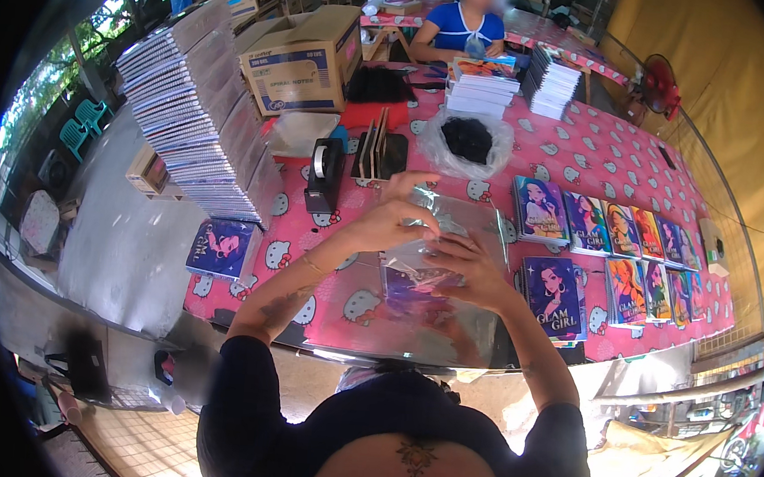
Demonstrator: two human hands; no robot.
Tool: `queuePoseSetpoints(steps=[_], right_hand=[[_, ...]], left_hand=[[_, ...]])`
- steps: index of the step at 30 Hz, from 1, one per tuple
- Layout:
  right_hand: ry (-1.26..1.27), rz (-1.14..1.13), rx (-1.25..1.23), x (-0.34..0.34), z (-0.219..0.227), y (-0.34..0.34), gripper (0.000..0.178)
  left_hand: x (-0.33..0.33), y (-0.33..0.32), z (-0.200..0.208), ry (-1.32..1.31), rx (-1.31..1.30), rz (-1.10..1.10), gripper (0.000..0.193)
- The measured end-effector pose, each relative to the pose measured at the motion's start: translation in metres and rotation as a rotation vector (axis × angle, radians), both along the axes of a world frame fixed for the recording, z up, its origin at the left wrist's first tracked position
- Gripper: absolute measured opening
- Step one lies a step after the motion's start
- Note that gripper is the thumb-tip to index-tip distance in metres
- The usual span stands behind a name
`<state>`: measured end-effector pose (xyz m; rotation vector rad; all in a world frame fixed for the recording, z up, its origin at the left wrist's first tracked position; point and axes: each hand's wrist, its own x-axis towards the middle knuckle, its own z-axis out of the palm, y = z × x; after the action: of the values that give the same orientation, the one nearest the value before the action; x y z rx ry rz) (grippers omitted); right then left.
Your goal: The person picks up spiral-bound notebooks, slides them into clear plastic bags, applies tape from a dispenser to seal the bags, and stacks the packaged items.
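In front of me a clear plastic sleeve [479, 217] lies on the table, glossy with reflections. A purple notebook [403, 286] shows through the plastic, partly covered by glare. My left hand [394, 223] is bent over the sleeve, its fingertips drawn together on the film beside the other hand. Spread fingers of my right hand [473, 270] rest on the plastic over the notebook. To the right sit several stacks of illustrated notebooks, the closest a purple notebook stack [552, 296]. At the left lies another wrapped purple notebook [222, 249].
A tall notebook stack [200, 119] rises at the left, beside an open cardboard box [301, 64]. A black tape dispenser [324, 177], a small rack [379, 154] and a plastic bag with black contents [466, 141] stand beyond my hands. Across the table sits another person [469, 27] behind white notebook stacks.
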<state>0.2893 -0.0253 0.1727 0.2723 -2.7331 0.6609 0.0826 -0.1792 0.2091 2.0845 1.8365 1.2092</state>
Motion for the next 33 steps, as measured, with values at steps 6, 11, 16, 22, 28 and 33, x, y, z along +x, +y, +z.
queuePoseSetpoints(steps=[6, 11, 16, 22, 28, 33], right_hand=[[-0.005, -0.013, -0.080, -0.002, -0.013, 0.002, 0.061], [-0.006, 0.001, -0.084, -0.001, -0.007, -0.005, 0.059], [-0.020, -0.031, -0.059, 0.001, -0.016, 0.010, 0.057], [-0.117, 0.014, 0.090, -0.007, -0.008, 0.002, 0.048], [-0.054, 0.017, -0.008, -0.006, -0.009, 0.004, 0.045], [0.068, -0.013, -0.179, -0.012, -0.016, 0.001, 0.038]], left_hand=[[0.004, 0.010, -0.018, -0.020, 0.158, 0.136, 0.012], [0.003, -0.025, -0.002, -0.145, 0.228, 0.213, 0.015], [-0.015, -0.036, -0.001, -0.381, 0.288, 0.284, 0.016], [0.000, -0.005, 0.000, 0.034, 0.147, 0.139, 0.009], [0.008, 0.025, -0.039, 0.147, -0.074, 0.325, 0.049], [0.011, 0.019, -0.033, -0.070, -0.099, 0.312, 0.075]])
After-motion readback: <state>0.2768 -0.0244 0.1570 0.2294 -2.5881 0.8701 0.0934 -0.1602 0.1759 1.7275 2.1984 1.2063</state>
